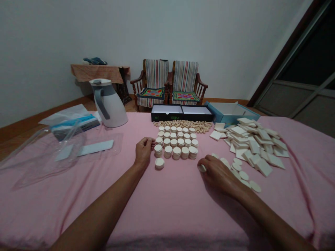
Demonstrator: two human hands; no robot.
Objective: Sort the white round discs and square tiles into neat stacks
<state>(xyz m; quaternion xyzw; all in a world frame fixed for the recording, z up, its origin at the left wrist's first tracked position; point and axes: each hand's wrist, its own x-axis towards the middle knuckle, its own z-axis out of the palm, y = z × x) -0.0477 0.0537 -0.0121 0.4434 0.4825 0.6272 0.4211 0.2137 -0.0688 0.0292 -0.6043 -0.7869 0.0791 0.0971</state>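
One disc [202,168] is clamped in the fingers of the right hand [213,170]; loose discs [244,175] are spread to their right, and tiles [253,144] are heaped beyond. Just right of the fingers of the left hand [143,151], which are curled together, stacks [180,142] are ranged in rows; whether anything is held by that hand cannot be told.

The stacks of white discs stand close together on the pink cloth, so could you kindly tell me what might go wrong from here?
The left hand is right beside the stacks, so a small knock could topple one into its neighbours.
The right hand has a disc at its fingertips; a loose grip might let it drop.
The loose discs lie close to the square tiles, so the two might get mixed.
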